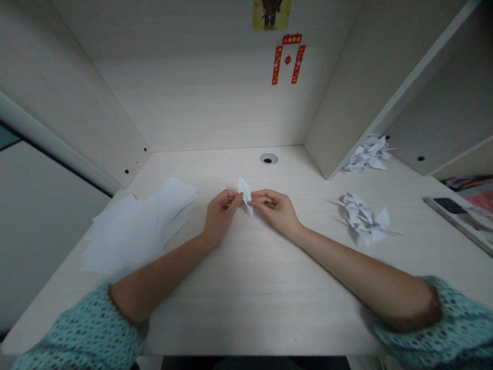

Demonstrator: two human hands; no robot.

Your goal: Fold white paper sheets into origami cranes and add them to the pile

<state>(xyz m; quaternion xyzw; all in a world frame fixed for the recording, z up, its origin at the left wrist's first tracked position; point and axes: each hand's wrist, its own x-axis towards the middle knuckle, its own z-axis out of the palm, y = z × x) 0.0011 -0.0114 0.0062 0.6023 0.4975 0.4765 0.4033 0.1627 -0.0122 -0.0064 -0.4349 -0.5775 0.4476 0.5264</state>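
A small piece of folded white paper (pixel 245 189), narrow and diamond-shaped with pointed ends, is held up above the middle of the desk. My left hand (pixel 222 210) pinches its left edge between thumb and fingers. From the other side, my right hand (pixel 278 208) pinches its right edge, fingertips close to the left thumb. Both hands are closed on the same piece. Part of its lower half is hidden by the fingertips.
Loose white paper sheets (pixel 131 231) lie spread at the left. Folded paper pieces (pixel 364 218) form a pile on the right, with another pile (pixel 370 153) behind by the divider (pixel 346 103). A phone-like object (pixel 458 216) lies far right. A cable hole (pixel 268 159) sits at the back.
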